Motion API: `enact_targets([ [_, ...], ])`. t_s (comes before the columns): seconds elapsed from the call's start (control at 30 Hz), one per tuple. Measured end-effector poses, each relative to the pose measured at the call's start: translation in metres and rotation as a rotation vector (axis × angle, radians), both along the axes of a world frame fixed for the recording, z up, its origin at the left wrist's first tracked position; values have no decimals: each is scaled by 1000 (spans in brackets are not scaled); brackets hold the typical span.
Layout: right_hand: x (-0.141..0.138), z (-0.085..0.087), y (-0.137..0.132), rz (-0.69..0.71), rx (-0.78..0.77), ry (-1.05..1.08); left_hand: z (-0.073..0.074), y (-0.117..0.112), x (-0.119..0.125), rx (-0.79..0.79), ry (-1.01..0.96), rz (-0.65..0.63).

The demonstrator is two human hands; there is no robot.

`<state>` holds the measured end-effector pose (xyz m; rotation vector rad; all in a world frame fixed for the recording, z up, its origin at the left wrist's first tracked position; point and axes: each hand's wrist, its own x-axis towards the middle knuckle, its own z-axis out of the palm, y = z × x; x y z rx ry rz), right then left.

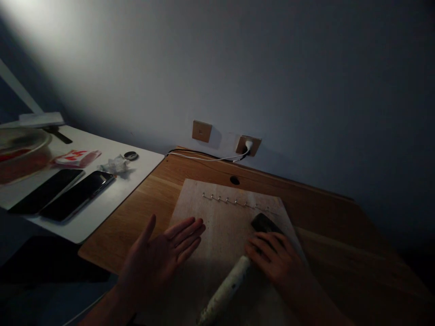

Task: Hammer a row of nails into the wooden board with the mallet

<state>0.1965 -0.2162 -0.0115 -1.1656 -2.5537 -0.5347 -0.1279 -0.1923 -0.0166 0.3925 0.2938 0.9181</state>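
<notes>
At least 6 nails (pixel 227 199) already stand in a row across the far part of the board (pixel 204 217); whether any are left, we cannot tell. Our right hand (pixel 273 253) grasps the hammer (pixel 233 280) near its head, on the board; our left hand (pixel 159 258) is empty, fingers extended. We cannot read the packet's (pixel 78 157) red print, far left.

Left hand (pixel 159 258) is open, palm showing, fingers straight and close together, thumb spread apart; right hand (pixel 277 256) is back up, fingers curled; both forearms (pixel 112 305) angle inward.
</notes>
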Motion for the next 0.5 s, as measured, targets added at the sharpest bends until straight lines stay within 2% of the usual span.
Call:
enact_targets([
  [0.17, 17, 3, -1, 37, 17, -35, 2, 6, 6, 20, 99, 3],
  [0.33, 52, 1, -1, 10, -3, -60, 0, 6, 10, 104, 288, -6],
  [0.43, 71, -1, -2, -19, 6, -89, -9, 5, 10, 261, 507, 7],
  [0.5, 79, -2, -3, -43, -8, -110, -14, 7, 9, 392, 696, 83],
])
